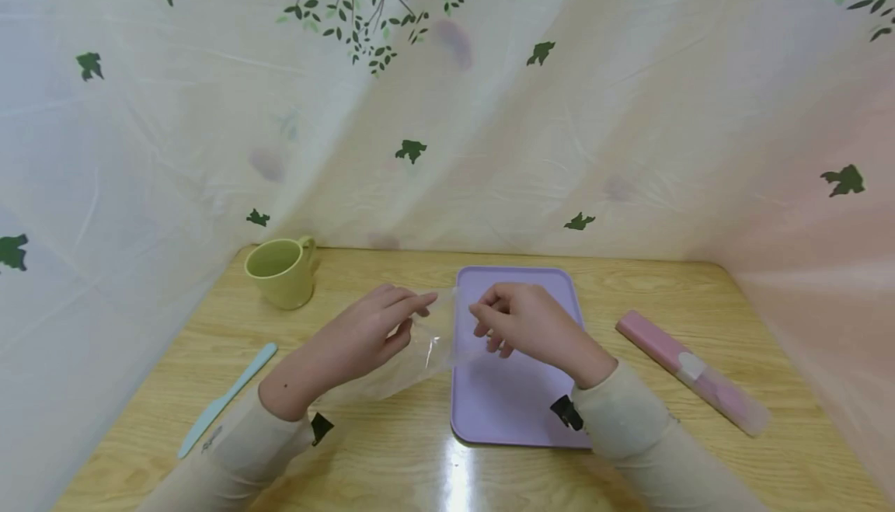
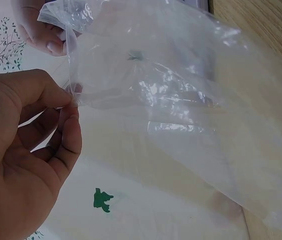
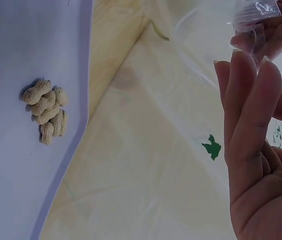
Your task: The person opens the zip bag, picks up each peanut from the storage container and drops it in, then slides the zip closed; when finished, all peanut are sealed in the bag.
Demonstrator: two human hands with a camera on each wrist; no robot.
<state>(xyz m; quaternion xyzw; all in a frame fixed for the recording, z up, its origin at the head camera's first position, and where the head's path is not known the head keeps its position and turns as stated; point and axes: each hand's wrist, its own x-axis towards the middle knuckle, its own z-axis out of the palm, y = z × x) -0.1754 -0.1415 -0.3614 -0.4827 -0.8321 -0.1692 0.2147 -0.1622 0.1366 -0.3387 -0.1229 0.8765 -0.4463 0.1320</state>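
Pinching the clear plastic bag (image 1: 430, 345), the thumb and fingers of your left hand (image 1: 367, 329) hold it by its edge, above the desk (image 1: 388, 469) and partly over the left side of the purple tray (image 1: 517, 395). Your right hand (image 1: 534, 329) hovers above the tray, fingers bunched near the bag; whether it grips the bag's edge, you cannot tell. On the tray lies a small cluster of peanuts (image 3: 46, 107), seen from the right wrist. A yellow-green mug (image 1: 283, 275) stands far left, a pale blue spreader (image 1: 227, 402) lies nearer you, and a pink case (image 1: 692, 372) lies right of the tray.
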